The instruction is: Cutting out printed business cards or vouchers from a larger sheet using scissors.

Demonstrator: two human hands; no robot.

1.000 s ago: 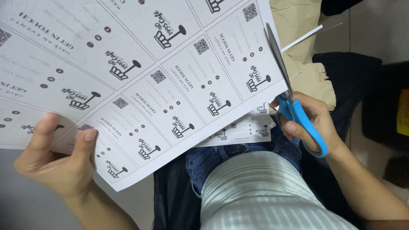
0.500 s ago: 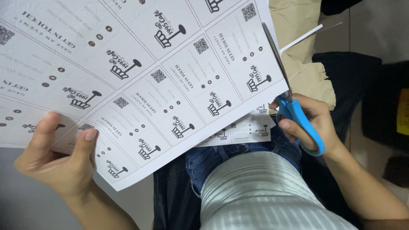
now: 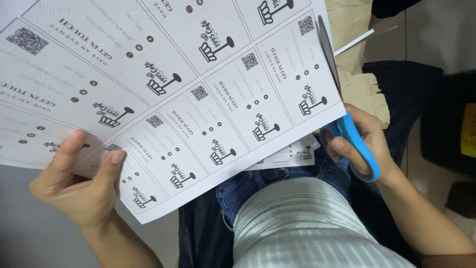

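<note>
Sheet is shifting right and down since the earlier frame, scissors (image 3: 342,106) advancing along its right margin. Head view: printed sheet (image 3: 188,94) is lying up-left of the right hand (image 3: 364,144), blades nearly closed along that edge, pointing away; left hand (image 3: 82,186) is pinching the sheet's lower-left corner.

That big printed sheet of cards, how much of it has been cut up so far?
Barely started. Done: a few small cut white cards lie on the lap. In hand: the left hand grips the large white paper sheet of printed cards at its lower corner, while the right hand works blue-handled scissors along its right margin. Left: every visible row of cards on the sheet remains joined.
</note>
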